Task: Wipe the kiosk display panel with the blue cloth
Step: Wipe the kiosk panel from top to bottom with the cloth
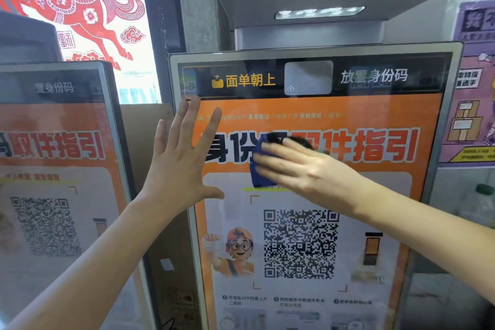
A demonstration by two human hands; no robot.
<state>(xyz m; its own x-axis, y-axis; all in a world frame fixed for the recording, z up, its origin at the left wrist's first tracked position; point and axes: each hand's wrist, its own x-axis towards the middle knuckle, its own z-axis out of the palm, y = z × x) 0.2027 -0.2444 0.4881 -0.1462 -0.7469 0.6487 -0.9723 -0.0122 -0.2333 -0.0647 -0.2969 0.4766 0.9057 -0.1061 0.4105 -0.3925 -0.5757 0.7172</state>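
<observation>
A second screen (pixel 57 169) stood at far left, with a red paper horse (pixel 77 5) on the window behind it. The left hand (pixel 178 163) lay flat, grip wide, fingers spread against the left edge of the kiosk screen (pixel 375 195). The right hand (pixel 308 169) pressed the blue cloth (pixel 261 169) with straight fingers onto the screen's upper middle, above the square code (pixel 300 244). A purple poster (pixel 474 83) hung at right.

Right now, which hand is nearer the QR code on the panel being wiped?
Right. The right hand presses the blue cloth just above the QR code; the left hand rests spread on the panel's left edge, farther off.
</observation>
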